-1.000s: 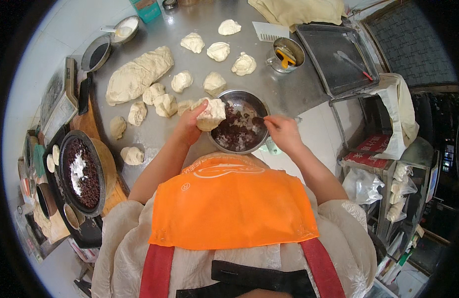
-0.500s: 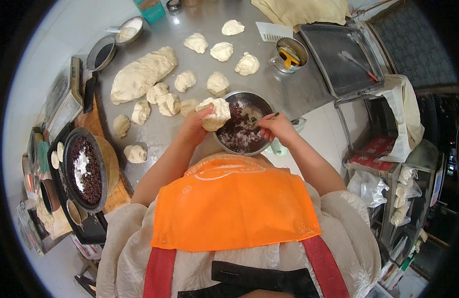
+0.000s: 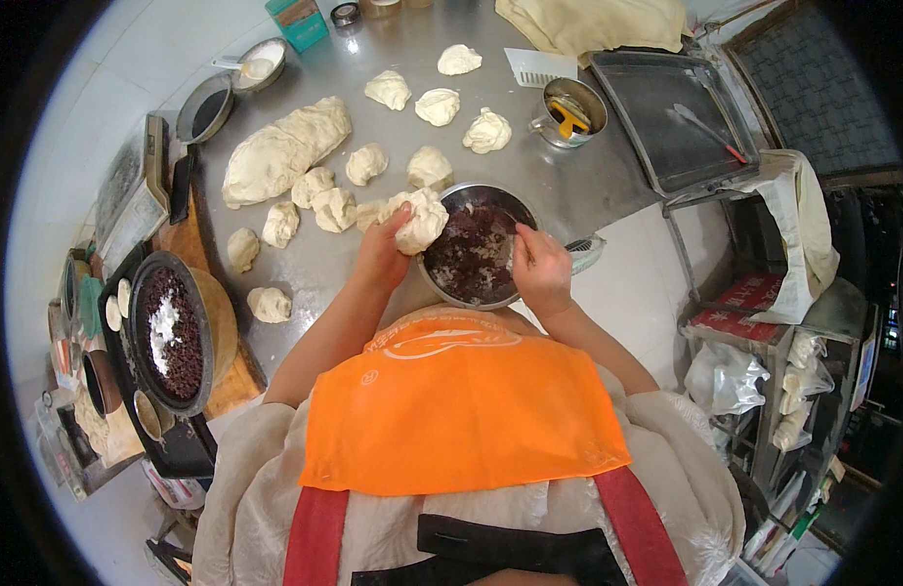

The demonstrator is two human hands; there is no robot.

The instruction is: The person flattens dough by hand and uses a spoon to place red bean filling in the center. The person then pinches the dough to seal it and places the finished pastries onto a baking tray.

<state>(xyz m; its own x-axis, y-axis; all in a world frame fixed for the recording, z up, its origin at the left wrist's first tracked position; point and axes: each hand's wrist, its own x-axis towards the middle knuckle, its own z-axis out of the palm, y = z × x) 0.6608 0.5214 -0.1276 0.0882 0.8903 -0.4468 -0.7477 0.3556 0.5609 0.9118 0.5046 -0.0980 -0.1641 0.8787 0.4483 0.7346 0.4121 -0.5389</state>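
My left hand (image 3: pixel 380 256) is closed around a pale dough piece (image 3: pixel 424 224), held beside the left rim of a metal bowl (image 3: pixel 522 201). In the bowl lies a dark reddish-purple filling (image 3: pixel 476 234) with whitish patches. My right hand (image 3: pixel 544 270) is closed at the bowl's right rim, gripping a thin utensil whose end is mostly hidden by the fingers. Several dough pieces (image 3: pixel 429 168) lie on the steel counter beyond the bowl, with a large dough log (image 3: pixel 287 154) at their left.
At the left, a round pan (image 3: pixel 195 376) holds dark filling topped with white powder. A steel cup (image 3: pixel 557 137) with a yellow-handled tool stands beside a white scraper (image 3: pixel 541 66). Far right lies a black tray (image 3: pixel 676 142) with a brush. Two small bowls (image 3: pixel 205 107) sit far left.
My right hand has turned and shifted slightly down at the bowl's rim. The whitish patches in the filling look more mixed in. My left hand still holds the dough piece.
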